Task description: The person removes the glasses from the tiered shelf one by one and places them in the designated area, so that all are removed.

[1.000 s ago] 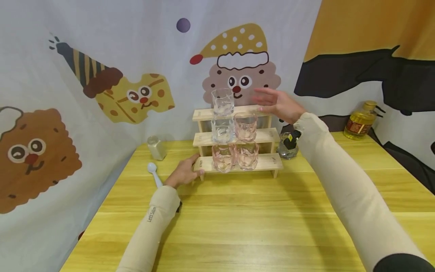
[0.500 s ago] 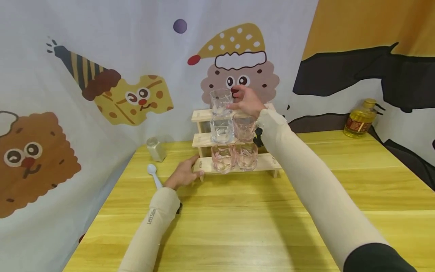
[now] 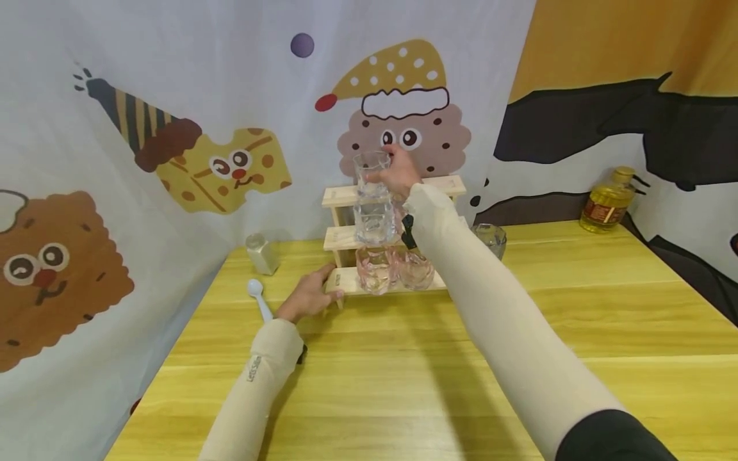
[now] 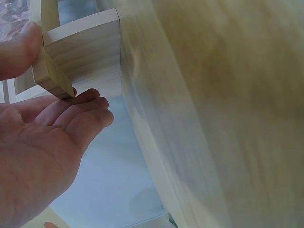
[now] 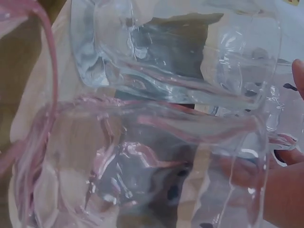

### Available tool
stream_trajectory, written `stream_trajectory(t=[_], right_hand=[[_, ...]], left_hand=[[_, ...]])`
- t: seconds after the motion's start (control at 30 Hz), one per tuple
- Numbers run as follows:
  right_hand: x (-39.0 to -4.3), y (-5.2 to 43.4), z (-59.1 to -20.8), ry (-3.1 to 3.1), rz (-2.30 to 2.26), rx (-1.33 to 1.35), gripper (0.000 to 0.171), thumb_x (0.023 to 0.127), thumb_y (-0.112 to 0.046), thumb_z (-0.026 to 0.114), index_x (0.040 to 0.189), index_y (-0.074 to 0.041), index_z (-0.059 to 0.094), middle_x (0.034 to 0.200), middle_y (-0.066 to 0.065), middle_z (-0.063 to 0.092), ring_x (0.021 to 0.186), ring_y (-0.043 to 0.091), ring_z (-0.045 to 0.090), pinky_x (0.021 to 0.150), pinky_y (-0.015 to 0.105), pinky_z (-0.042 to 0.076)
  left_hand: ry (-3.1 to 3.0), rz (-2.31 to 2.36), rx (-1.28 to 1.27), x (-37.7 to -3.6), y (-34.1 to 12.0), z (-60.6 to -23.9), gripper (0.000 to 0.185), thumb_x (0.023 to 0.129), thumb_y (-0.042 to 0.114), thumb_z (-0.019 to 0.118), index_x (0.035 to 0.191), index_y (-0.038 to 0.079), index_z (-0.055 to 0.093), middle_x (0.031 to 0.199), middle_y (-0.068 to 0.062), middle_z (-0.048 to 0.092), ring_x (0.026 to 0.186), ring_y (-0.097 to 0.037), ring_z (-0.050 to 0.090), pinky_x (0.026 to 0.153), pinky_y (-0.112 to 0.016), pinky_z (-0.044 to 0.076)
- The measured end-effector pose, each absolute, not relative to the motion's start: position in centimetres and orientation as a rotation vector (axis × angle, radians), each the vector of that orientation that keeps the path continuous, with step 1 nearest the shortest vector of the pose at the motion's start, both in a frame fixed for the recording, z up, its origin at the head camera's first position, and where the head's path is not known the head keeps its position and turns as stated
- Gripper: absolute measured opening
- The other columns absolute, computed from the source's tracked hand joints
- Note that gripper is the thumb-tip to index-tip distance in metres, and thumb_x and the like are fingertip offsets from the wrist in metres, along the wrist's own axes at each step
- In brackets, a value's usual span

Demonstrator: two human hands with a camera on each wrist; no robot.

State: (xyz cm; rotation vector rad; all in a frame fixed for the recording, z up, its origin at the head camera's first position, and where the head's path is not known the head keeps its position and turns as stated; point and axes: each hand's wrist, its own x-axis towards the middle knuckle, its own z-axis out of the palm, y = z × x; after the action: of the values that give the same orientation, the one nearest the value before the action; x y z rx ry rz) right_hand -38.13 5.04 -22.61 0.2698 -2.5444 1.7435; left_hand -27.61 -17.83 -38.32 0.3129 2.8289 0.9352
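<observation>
A three-tier wooden stand (image 3: 337,195) stands at the back of the table. My left hand (image 3: 310,296) grips the left end of its lowest board, thumb on top and fingers beneath in the left wrist view. On the top tier, my right hand (image 3: 399,174) holds a clear glass (image 3: 361,165) from its right side, thumb in front. Another clear glass (image 3: 373,224) sits on the middle tier beside a pink glass (image 5: 142,166), which the right sleeve mostly hides in the head view. Two pink glasses, one left (image 3: 376,272) and one right (image 3: 416,274), sit on the lowest tier.
A dark grey glass (image 3: 491,238) stands right of the stand, partly behind the right sleeve. Farther right is an oil bottle (image 3: 605,203). A small jar (image 3: 262,255) and a pale blue spoon (image 3: 258,296) are at left. A printed cloth (image 3: 242,83) hangs behind.
My right hand has moved left from beyond the stand's upper right to the top clear glass and taken hold of it. The left hand keeps its grip on the stand.
</observation>
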Motion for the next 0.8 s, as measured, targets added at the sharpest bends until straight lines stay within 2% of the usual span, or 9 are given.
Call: stream_trajectory(t=[0.27, 0.8], right_hand=[[-38.42, 4.47, -23.59, -2.477, 1.832, 0.210, 0.082, 0.086, -0.009, 0.079, 0.156, -0.013, 0.034, 0.160, 0.008, 0.039, 0.145, 0.025, 0.042, 0.118, 0.037, 0.039], [-38.14, 4.74, -23.08, -2.450, 1.876, 0.227, 0.082, 0.089, -0.012, 0.077, 0.157, -0.016, 0.032, 0.164, 0.004, 0.033, 0.152, 0.021, 0.032, 0.121, 0.036, 0.036]], left_hand=[[2.816, 0.963, 0.303, -27.19, -17.87, -38.70, 0.074, 0.098, 0.023, 0.066, 0.159, 0.007, 0.028, 0.148, -0.026, 0.051, 0.133, -0.042, 0.053, 0.109, -0.054, 0.045], [2.846, 0.921, 0.322, -27.54, -17.75, -38.53, 0.073, 0.098, 0.024, 0.066, 0.158, 0.006, 0.029, 0.150, -0.026, 0.049, 0.135, -0.042, 0.051, 0.112, -0.054, 0.042]])
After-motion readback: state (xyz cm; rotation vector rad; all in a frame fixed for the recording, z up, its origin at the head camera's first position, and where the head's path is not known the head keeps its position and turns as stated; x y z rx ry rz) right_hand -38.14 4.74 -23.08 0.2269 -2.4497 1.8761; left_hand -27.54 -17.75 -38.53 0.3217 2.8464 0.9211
